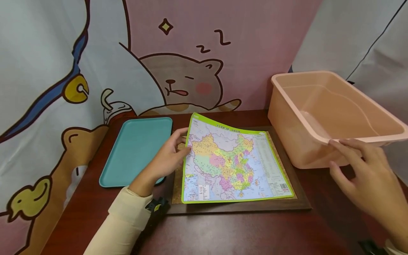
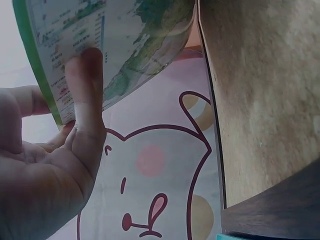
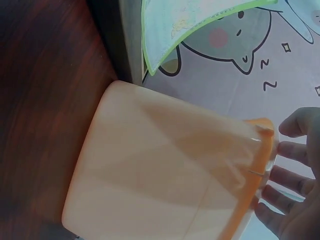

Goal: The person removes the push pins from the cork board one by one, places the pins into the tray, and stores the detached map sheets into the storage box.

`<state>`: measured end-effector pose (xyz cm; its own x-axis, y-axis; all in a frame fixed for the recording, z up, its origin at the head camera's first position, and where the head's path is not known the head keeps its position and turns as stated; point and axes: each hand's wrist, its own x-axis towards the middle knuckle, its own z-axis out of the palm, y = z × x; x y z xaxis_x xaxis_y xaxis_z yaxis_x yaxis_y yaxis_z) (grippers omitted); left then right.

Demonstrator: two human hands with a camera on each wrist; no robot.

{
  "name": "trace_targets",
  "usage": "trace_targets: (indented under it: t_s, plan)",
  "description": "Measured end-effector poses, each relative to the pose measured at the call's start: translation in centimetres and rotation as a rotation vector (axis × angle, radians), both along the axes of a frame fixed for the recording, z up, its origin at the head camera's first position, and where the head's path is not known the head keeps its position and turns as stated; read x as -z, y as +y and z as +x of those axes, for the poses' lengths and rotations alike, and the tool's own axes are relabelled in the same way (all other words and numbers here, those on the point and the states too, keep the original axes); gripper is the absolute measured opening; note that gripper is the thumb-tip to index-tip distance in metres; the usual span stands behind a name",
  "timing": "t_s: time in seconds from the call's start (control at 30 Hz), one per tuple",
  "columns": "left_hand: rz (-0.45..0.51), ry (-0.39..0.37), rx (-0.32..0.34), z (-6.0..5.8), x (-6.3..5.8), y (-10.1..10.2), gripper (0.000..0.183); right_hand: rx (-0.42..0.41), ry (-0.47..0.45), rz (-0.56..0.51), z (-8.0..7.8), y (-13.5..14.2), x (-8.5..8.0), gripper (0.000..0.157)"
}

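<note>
A thin laminated map sheet [image 1: 236,159] with a green border is pinched at its left edge by my left hand [image 1: 165,156]. That edge is lifted and bowed, while the lower edge lies over a wood-framed cork board [image 1: 305,202]. In the left wrist view, the thumb presses one face of the map sheet [image 2: 155,47] and fingers lie behind it. At the front rim of a peach plastic bin [image 1: 288,124], my right hand [image 1: 366,173] has its fingertips at the lip, fingers loosely extended. Whether they touch the rim is hard to tell.
A teal tray [image 1: 137,152] lies flat to the left of the board. The bin stands at the right on the dark red table [image 1: 248,233]. A cartoon-printed cloth [image 1: 248,53] hangs behind the table.
</note>
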<state>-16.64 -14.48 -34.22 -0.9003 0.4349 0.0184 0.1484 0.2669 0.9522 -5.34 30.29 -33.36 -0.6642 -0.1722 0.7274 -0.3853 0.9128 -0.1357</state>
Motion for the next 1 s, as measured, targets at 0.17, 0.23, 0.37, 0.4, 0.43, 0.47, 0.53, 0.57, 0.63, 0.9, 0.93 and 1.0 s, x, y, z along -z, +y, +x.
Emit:
trace_targets:
  t_s: [0.17, 0.23, 0.37, 0.4, 0.43, 0.47, 0.53, 0.57, 0.63, 0.9, 0.93, 1.0]
  plan:
    - [0.022, -0.010, -0.003, 0.03, -0.19, -0.06, 0.056, 0.028, 0.023, -0.022, -0.27, -0.22, 0.17, 0.070]
    - [0.033, -0.019, 0.001, 0.00, -0.19, -0.09, 0.056, 0.039, 0.014, -0.013, -0.27, -0.22, 0.15, 0.070]
    - [0.055, -0.042, 0.003, -0.11, -0.14, -0.19, 0.056, 0.052, 0.018, -0.015, -0.47, -0.26, 0.28, 0.073]
    - [0.062, -0.049, 0.005, -0.16, -0.12, -0.22, 0.056, 0.054, 0.020, -0.014, -0.51, -0.26, 0.33, 0.074]
    - [0.069, -0.058, 0.007, -0.20, -0.10, -0.25, 0.056, 0.056, 0.021, -0.015, -0.55, -0.27, 0.38, 0.075]
    - [0.079, -0.067, 0.008, -0.23, -0.08, -0.29, 0.056, 0.061, 0.020, -0.015, -0.57, -0.27, 0.42, 0.076]
    - [0.100, -0.082, 0.007, -0.31, -0.04, -0.33, 0.055, 0.073, 0.013, -0.006, -0.58, -0.27, 0.46, 0.077]
    - [0.110, -0.089, 0.007, -0.34, -0.02, -0.35, 0.055, 0.078, 0.008, -0.002, -0.55, -0.25, 0.45, 0.078]
    - [0.124, -0.094, 0.005, -0.40, -0.02, -0.39, 0.055, 0.077, 0.007, -0.002, -0.58, -0.25, 0.44, 0.078]
    - [0.147, -0.107, -0.018, -0.51, -0.07, -0.47, 0.055, 0.052, 0.038, -0.025, -1.03, -0.29, 0.41, 0.074]
    - [0.145, -0.106, -0.022, -0.52, -0.07, -0.50, 0.055, 0.053, 0.033, -0.021, -1.04, -0.27, 0.40, 0.074]
    - [0.146, -0.108, -0.032, -0.56, -0.07, -0.54, 0.055, 0.058, 0.031, -0.025, -1.06, -0.26, 0.42, 0.074]
